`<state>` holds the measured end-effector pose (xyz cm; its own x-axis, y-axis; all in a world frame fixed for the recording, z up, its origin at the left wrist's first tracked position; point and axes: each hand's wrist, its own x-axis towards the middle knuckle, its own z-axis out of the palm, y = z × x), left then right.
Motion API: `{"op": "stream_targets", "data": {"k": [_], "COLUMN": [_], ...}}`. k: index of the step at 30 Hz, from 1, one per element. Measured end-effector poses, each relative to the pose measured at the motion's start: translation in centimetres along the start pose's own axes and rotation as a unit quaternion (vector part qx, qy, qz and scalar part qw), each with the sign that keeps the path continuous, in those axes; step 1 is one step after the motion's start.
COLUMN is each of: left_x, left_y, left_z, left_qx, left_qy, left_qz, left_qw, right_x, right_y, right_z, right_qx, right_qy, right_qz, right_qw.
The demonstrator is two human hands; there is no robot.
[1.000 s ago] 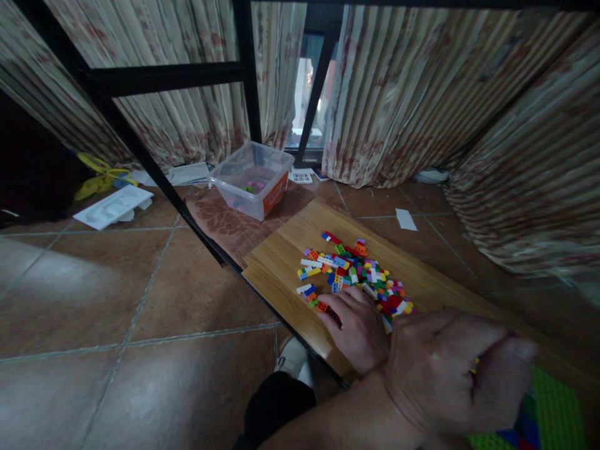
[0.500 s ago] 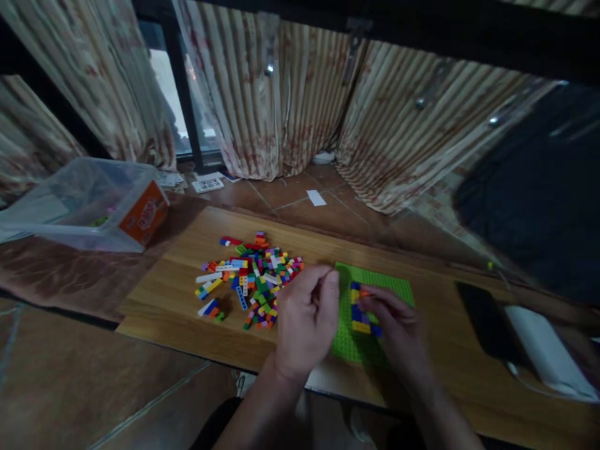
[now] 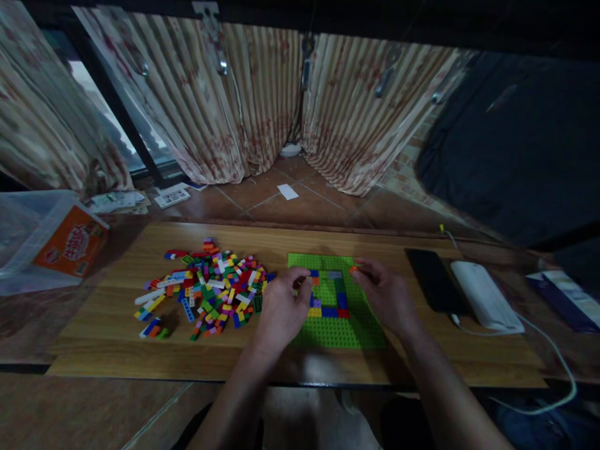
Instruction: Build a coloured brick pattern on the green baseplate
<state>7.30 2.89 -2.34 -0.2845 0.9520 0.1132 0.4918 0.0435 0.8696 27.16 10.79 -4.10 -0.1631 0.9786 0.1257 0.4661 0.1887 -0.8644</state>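
A green studded baseplate (image 3: pixel 340 337) lies on the wooden table, with colourful toy bricks (image 3: pixel 329 311) set on it as a rectangular outline. My left hand (image 3: pixel 285 306) is curled at the outline's left side, hiding part of it. Its thumb and forefinger bend towards each other; whether anything sits between them is hidden. At the plate's upper right, my right hand (image 3: pixel 384 290) pinches a small orange brick (image 3: pixel 353 269) just beyond the outline's corner. Left of my left hand spreads a loose pile of mixed bricks (image 3: pixel 215 294).
A black phone (image 3: pixel 434 278) and a white power bank (image 3: pixel 485 294) with a cable lie on the right of the table (image 3: pixel 107 350). A clear plastic bin (image 3: pixel 28 275) with an orange label stands at far left. Curtains (image 3: pixel 262 94) hang behind.
The view has swung right. My right hand has moved from over the outline's bricks to the plate's upper right, uncovering the outline. My left hand now reaches over the plate's left side.
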Motion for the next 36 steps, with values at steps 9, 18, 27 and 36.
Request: {"op": "stream_targets", "data": {"k": [9,18,27,36], "left_x": [0.3,-0.3,-0.8,-1.4], "left_y": [-0.4,-0.2,0.0,-0.2], "left_z": [0.1,1.0,2.3,3.3], "left_qx": [0.055,0.116,0.201,0.251], "left_qy": [-0.017,-0.072,-0.121,-0.145], "left_qz": [0.022,0.075,0.137,0.137], "left_qw": [0.998,0.988,0.962,0.947], "right_x": [-2.0,-2.2,-2.3,-2.4], "right_y": [1.0,-0.1,0.0,1.2], "right_z": [0.1,0.7,0.9,0.5], "right_qx": [0.018,-0.072,-0.149,-0.152], "right_qy": [-0.073,-0.158,-0.147,-0.114], "right_qz": [-0.025,-0.12,-0.129,-0.103], "right_qw": [0.997,0.977,0.969,0.976]}}
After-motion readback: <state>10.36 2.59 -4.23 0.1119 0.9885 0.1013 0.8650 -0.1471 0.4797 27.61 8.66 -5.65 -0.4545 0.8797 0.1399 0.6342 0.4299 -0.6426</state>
